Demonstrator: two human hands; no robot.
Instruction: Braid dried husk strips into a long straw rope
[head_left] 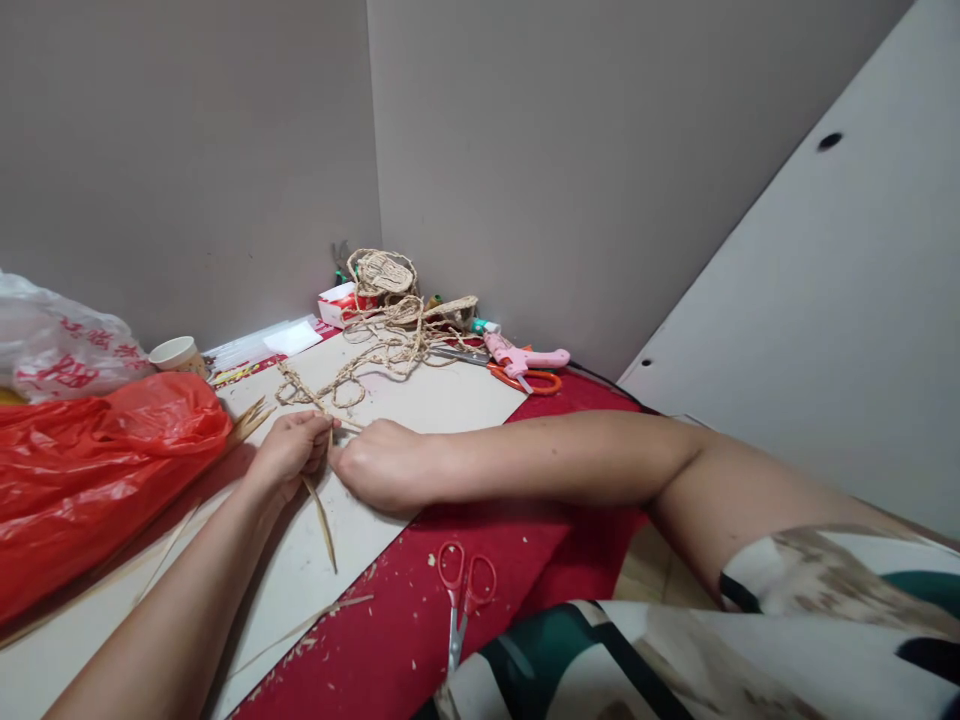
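left hand (296, 450): pinching the braided cord (304, 390)
right hand (382, 465): curled up just beside left, can't tell what's in it
red scissors (457, 612): nearer side of right hand

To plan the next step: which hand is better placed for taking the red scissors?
Probably the right hand: it is nearer the red scissors, which lie on the red surface. The left hand is farther away. Both seem busy with the cord, so the right may first need freeing.

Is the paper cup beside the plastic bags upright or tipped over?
Upright: the paper cup shows its open mouth at the top, with its side wall below.
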